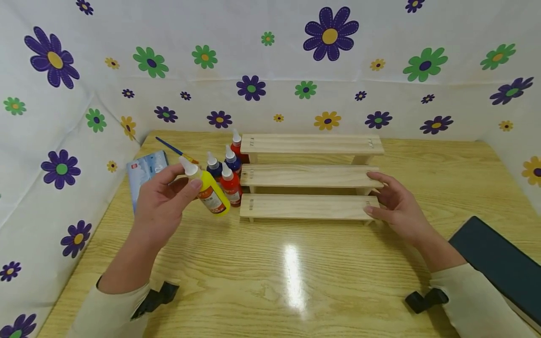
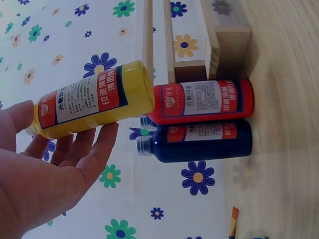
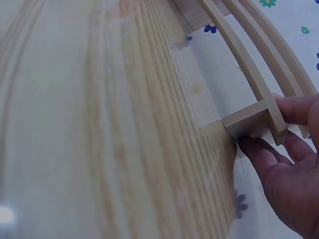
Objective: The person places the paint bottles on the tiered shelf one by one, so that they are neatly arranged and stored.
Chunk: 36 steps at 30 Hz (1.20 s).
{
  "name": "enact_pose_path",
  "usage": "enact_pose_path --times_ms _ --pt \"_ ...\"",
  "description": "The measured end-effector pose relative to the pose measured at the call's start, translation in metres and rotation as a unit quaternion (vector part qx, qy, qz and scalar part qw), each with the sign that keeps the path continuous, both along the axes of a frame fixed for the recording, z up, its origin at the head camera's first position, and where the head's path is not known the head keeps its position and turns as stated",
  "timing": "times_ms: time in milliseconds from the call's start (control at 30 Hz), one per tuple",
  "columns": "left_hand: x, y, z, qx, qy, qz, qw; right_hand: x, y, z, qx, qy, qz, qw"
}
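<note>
My left hand (image 1: 162,202) holds a yellow squeeze bottle (image 1: 213,195) with a white nozzle, tilted above the table, fingers and thumb near its neck. In the left wrist view the yellow bottle (image 2: 94,102) shows its printed label and base. Just beyond it, a red bottle (image 2: 202,102) and a dark blue bottle (image 2: 199,141) stand on the table beside a three-step wooden rack (image 1: 310,176). My right hand (image 1: 399,206) grips the rack's right end, thumb at the lowest step and fingers at the middle one. The right wrist view shows this hand (image 3: 291,169) around the step's end.
More red and blue bottles (image 1: 232,162) cluster against the rack's left end. A paintbrush (image 1: 175,149) and a light blue box (image 1: 145,171) lie at the left. At the right is a dark flat case (image 1: 498,263). Flowered cloth (image 1: 287,56) hangs behind the wooden table (image 1: 236,272).
</note>
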State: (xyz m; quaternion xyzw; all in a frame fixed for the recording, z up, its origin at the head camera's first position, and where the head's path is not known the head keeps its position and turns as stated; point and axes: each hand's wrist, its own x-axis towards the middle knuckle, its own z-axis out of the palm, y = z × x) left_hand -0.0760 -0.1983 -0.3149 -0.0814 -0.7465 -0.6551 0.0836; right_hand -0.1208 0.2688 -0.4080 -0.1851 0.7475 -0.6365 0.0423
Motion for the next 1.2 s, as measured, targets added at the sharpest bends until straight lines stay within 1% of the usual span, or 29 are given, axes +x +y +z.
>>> enact_pose_path --times_ms 200,367,467,600,767,833,933,1033,1200 --pt "-0.006 0.008 0.013 -0.019 0.017 -0.020 0.9995 0.001 0.000 0.000 -0.011 -0.005 0.003 0.9999" --pt "-0.016 0.017 0.024 -0.051 0.038 -0.038 0.9972 0.001 0.001 0.001 -0.026 -0.003 0.007 0.9996" --pt "-0.021 0.023 0.030 -0.062 0.039 -0.048 0.9962 0.000 0.001 0.001 -0.029 -0.002 0.009 0.9995" --pt "-0.029 0.029 0.037 -0.051 0.035 -0.062 0.9962 0.000 0.002 0.001 -0.028 -0.002 0.010 0.9995" --pt "-0.042 0.036 0.044 -0.033 0.041 -0.079 0.9955 0.000 0.002 0.000 -0.016 0.003 0.007 0.9998" --pt "-0.047 0.037 0.046 -0.034 0.039 -0.084 0.9951 -0.001 0.002 0.000 -0.015 0.004 0.008 0.9998" --pt "-0.054 0.040 0.050 -0.020 0.027 -0.093 0.9951 -0.001 0.002 0.001 -0.017 0.001 0.009 0.9998" --pt "-0.062 0.043 0.055 -0.015 0.019 -0.095 0.9952 -0.001 0.001 0.000 -0.016 0.000 0.010 0.9998" --pt "-0.081 0.051 0.061 -0.040 0.009 -0.089 0.9951 -0.001 0.001 0.000 -0.002 0.004 0.009 1.0000"
